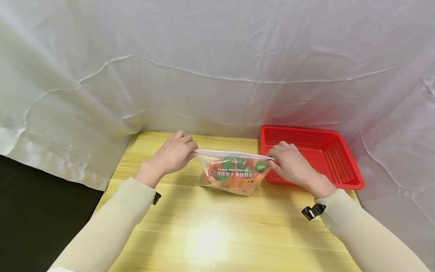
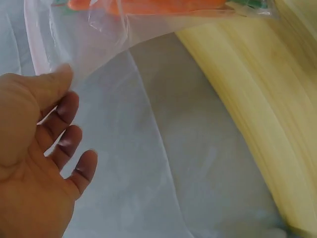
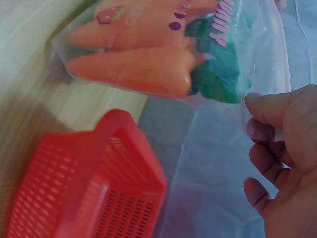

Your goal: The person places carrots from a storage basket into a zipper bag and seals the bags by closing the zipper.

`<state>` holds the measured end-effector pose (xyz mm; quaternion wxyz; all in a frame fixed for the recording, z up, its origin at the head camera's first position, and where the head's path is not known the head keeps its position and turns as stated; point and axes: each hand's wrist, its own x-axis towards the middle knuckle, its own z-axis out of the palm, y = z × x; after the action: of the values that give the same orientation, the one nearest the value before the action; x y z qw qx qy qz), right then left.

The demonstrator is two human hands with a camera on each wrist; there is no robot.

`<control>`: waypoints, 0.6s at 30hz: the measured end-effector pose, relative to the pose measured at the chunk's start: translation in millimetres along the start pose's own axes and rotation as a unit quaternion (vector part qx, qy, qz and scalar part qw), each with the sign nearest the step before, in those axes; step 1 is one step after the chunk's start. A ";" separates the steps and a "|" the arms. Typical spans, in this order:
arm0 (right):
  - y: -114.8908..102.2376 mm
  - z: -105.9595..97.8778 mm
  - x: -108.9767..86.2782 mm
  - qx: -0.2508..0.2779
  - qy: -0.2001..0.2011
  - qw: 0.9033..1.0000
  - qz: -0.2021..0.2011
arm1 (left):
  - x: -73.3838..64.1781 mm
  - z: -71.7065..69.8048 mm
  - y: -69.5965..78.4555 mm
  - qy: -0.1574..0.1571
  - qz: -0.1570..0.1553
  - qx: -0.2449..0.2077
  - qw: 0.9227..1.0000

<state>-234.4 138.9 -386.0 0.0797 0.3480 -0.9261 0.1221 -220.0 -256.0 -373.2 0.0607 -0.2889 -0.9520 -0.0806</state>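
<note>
A clear zip bag [image 1: 234, 172] with a pink top strip and printed lettering hangs between both hands. Inside it lie several orange carrots [image 3: 131, 72] with green tops. My left hand [image 1: 180, 149] pinches one top corner between thumb and index finger; in the left wrist view that hand [image 2: 44, 129] has its other fingers loosely bent. At the opposite top corner my right hand [image 1: 289, 160] pinches the strip, and the right wrist view shows the thumb of the right hand [image 3: 292, 134] against the plastic. Whether the bag's bottom touches the table cannot be told.
A red perforated basket [image 1: 351, 166] stands at the right rear of the wooden table [image 1: 204, 234], just behind and beside my right hand. Grey-white cloth [image 1: 217, 68] hangs behind and along the sides. A dark area [image 1: 37, 211] lies beyond the left table edge.
</note>
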 end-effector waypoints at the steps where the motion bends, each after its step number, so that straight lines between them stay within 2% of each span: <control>1: 0.1 -2.6 1.0 -0.004 0.001 1.000 -0.003 | 0.7 -1.3 0.4 0.000 0.007 0.005 1.000; 6: 0.2 -13.6 1.2 -0.016 0.029 0.999 -0.023 | -0.5 -7.2 7.1 0.010 0.018 0.035 0.999; 9: 0.6 -3.6 -3.4 -0.035 0.028 0.998 -0.039 | -4.2 -2.6 11.6 -0.014 0.021 0.057 0.998; 13: 0.2 15.6 -8.4 -0.057 -0.002 0.998 -0.042 | -7.8 9.2 15.8 -0.051 0.024 0.082 0.995; 15: -0.5 18.0 -8.7 -0.055 -0.006 0.998 -0.032 | -7.6 10.9 16.1 -0.048 0.016 0.083 0.995; 18: -1.3 11.7 -7.4 -0.039 0.005 0.999 -0.015 | -4.7 7.6 13.8 -0.023 0.002 0.067 0.997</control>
<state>-228.8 139.3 -398.7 0.0998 0.3574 -0.9246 0.0861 -208.9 -245.7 -379.8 0.0582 -0.2875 -0.9560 -0.0100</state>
